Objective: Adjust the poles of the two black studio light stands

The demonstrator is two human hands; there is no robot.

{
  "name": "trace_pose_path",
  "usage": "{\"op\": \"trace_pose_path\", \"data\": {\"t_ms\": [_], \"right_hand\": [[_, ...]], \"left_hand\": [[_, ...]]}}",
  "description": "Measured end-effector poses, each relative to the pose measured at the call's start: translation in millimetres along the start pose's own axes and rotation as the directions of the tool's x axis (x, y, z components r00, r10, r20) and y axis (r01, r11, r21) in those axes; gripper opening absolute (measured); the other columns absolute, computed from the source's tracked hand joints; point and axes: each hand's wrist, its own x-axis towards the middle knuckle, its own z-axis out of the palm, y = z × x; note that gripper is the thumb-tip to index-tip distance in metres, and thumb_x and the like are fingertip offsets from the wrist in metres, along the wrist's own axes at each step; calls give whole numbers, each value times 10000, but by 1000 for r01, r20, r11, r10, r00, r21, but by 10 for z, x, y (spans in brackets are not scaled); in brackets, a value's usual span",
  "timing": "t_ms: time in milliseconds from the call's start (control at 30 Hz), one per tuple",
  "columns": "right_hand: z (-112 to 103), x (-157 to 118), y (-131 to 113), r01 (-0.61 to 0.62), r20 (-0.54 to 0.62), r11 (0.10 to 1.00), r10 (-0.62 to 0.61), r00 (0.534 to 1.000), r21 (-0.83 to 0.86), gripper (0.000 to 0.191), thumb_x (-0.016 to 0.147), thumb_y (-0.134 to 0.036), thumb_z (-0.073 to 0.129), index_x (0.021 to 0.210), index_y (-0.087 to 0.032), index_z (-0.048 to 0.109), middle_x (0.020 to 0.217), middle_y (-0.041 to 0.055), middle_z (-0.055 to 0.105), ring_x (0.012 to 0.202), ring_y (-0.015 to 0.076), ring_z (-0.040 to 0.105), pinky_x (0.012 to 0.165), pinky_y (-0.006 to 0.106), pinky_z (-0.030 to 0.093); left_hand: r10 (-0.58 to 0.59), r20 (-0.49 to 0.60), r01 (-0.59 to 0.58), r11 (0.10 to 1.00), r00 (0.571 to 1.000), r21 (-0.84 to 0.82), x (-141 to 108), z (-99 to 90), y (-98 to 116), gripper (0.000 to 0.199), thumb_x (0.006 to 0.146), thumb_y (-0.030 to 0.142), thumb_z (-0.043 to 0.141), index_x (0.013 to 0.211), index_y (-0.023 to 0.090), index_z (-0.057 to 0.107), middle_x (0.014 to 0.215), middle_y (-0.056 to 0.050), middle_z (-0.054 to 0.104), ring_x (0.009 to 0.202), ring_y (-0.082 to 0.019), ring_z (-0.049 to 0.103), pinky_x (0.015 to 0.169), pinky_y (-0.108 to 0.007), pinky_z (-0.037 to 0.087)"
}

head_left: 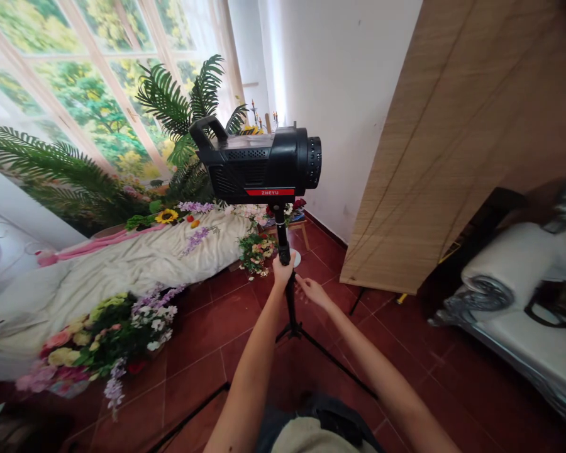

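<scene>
A black studio light (259, 165) with a red ZHEYU label sits on top of a black tripod stand (291, 302), its round front end facing right. Just below the light, my left hand (283, 270) is wrapped round the stand's upright pole. My right hand (310, 292) is close to the pole's right side, slightly lower, with its fingers partly spread and nothing visible in them. The stand's legs are spread out on the red tiled floor.
At the left is a bed with cream cloth (170, 251), with flowers (89, 340) in front. Palm fronds (188, 100) rise before the window. A woven blind (419, 157) hangs right of the white wall. A white sofa (528, 314) stands at the far right.
</scene>
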Motion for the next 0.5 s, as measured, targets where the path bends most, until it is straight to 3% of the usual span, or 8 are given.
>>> {"op": "trace_pose_path", "data": {"t_ms": [100, 167, 267, 333, 433, 500], "right_hand": [[16, 49, -23, -33, 52, 988, 25, 998, 149, 499, 801, -656, 398, 745, -178, 533, 724, 51, 633, 486, 116, 560, 426, 236, 446], [-1, 39, -71, 74, -78, 992, -66, 995, 107, 435, 780, -610, 474, 774, -181, 545, 723, 38, 623, 520, 129, 570, 470, 256, 467], [-54, -40, -174, 320, -279, 942, -335, 900, -98, 321, 737, -495, 597, 827, -188, 578, 809, 41, 621, 647, 152, 590, 604, 295, 498], [-86, -105, -261, 434, -277, 885, -465, 841, -166, 259, 748, -446, 599, 781, -189, 605, 965, 77, 604, 768, 168, 596, 664, 307, 504], [-99, -160, -425, 512, -278, 845, -534, 799, -151, 219, 771, -407, 584, 787, -192, 627, 1087, 99, 557, 907, 189, 583, 701, 306, 510], [-71, -155, -557, 541, -318, 829, -556, 768, -143, 282, 754, -381, 613, 972, -202, 604, 1096, 96, 558, 963, 198, 569, 769, 326, 505]], "left_hand": [[-1, 30, 0, 1000, 1000, 25, -3, -2, -8, 372, 625, 499, 688, 567, 158, 552, 485, 21, 498, 468, -94, 468, 463, -206, 365], [4, 35, -5, 1000, 999, 23, -11, -5, 5, 368, 628, 495, 688, 575, 153, 567, 494, 15, 513, 471, -95, 478, 469, -207, 376], [-10, 40, 11, 1000, 999, -16, -32, -10, 41, 359, 608, 483, 708, 603, 143, 592, 517, 3, 541, 479, -96, 494, 476, -207, 393], [-29, 50, 31, 999, 998, -40, -43, -10, 54, 356, 601, 474, 715, 621, 138, 601, 532, -3, 557, 488, -96, 505, 482, -207, 406], [-38, 35, 41, 996, 999, -81, -46, -1, 44, 347, 596, 457, 718, 644, 134, 602, 566, -10, 577, 502, -96, 511, 487, -208, 418], [-42, 37, 46, 993, 998, -112, -41, 6, 37, 339, 593, 444, 718, 647, 131, 601, 583, -15, 586, 519, -102, 522, 491, -213, 425]]}}
